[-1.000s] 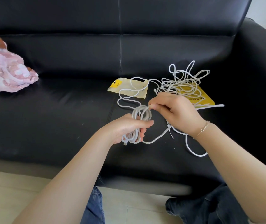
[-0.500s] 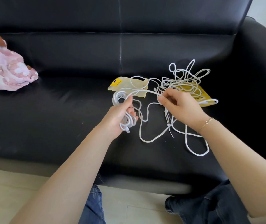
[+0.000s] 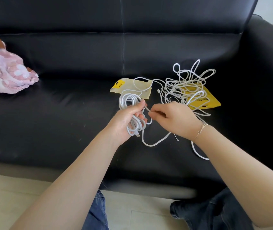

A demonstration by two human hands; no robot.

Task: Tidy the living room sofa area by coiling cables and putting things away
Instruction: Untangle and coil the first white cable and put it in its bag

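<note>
Gripping a light, limp, springy white cable coil in the left hand above the sofa seat, pinching its loose strand just beside it with the right hand, probably best holding across all loops.

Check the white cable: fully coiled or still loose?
Partly coiled. The left hand grips several loops of the cable; a loose tail runs on across the sofa.
</note>
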